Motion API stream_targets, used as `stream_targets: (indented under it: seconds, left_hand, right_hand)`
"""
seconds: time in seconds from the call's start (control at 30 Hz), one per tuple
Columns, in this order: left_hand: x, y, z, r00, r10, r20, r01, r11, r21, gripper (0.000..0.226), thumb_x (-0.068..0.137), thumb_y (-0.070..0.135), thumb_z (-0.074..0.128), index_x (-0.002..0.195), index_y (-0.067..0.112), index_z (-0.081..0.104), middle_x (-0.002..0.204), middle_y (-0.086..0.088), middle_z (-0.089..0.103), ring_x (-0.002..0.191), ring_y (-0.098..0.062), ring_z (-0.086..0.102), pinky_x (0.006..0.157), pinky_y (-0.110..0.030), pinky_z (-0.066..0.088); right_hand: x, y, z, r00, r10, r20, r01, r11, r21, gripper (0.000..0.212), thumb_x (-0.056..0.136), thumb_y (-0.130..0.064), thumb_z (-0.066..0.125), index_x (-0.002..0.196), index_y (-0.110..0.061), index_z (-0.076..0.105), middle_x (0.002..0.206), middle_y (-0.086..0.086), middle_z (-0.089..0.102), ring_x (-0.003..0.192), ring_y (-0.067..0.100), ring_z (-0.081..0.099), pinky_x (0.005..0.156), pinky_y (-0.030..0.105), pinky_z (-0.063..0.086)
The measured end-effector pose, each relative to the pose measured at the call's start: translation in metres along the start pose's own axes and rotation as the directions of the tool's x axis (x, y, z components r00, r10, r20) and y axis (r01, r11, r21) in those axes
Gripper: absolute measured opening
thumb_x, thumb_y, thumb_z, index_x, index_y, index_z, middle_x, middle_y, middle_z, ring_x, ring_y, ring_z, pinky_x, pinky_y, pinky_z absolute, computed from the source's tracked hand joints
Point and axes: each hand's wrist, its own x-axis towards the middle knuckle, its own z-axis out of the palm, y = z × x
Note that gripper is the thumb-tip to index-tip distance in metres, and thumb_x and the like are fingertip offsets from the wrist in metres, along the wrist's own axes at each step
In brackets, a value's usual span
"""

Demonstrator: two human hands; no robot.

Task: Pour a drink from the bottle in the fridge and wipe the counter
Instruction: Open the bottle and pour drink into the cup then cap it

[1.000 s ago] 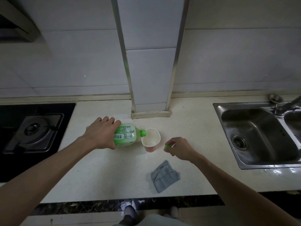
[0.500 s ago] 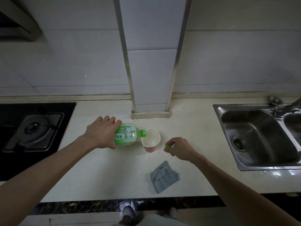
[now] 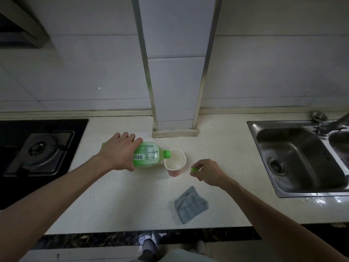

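The pale, speckled counter (image 3: 117, 201) runs below a white tiled wall. A tiled pillar (image 3: 175, 82) edged with metal strips meets it at the back.

The left hand (image 3: 118, 152) grips a clear plastic bottle with a green label and green neck (image 3: 149, 155). The fingers curl close together over the far side of the body, with the thumb on the near side. The bottle lies nearly horizontal and holds pale liquid. Its mouth is at the rim of an upright paper cup, white inside and pink outside (image 3: 174, 163). Whether liquid is flowing cannot be told.

The right hand (image 3: 209, 173) pinches a small round green cap (image 3: 194, 169) between thumb and fingertips, near the cup and apart from it.

On the person's side of the right fingers, a crumpled blue-grey cloth (image 3: 190, 204) lies on the counter. Well apart, outward of the right hand, sits a stainless steel sink (image 3: 302, 148) with a round drain. Well outward of the left fingers is a black glass gas hob (image 3: 39, 148) with a metal burner plate.
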Motion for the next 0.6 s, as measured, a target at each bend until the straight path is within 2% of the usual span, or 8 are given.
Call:
stream_targets:
  seconds: [0.4, 0.6]
  left_hand:
    - [0.0003, 0.0005, -0.0048, 1.0, 0.005, -0.009, -0.005, 1.0, 0.015, 0.082, 0.069, 0.059, 0.068, 0.138, 0.024, 0.038, 0.119, 0.002, 0.053, 0.108, -0.017, 0.048, 0.093, -0.03, 0.039]
    - [-0.0004, 0.0009, -0.0049, 1.0, 0.008, -0.007, -0.008, 1.0, 0.025, 0.083, 0.068, 0.059, 0.068, 0.138, 0.024, 0.038, 0.119, 0.002, 0.053, 0.107, -0.016, 0.048, 0.093, -0.03, 0.04]
  right_hand:
    - [-0.0008, 0.0008, 0.0009, 1.0, 0.01, 0.002, -0.01, 1.0, -0.006, 0.028, 0.088, -0.022, 0.071, 0.11, -0.007, 0.067, 0.085, 0.0, 0.065, 0.07, 0.011, 0.062, 0.057, 0.014, 0.044]
    - [0.0004, 0.0014, 0.0028, 1.0, 0.012, 0.014, -0.012, 1.0, 0.0, 0.029, 0.088, -0.023, 0.07, 0.112, -0.007, 0.067, 0.09, 0.002, 0.067, 0.074, 0.013, 0.063, 0.063, 0.018, 0.049]
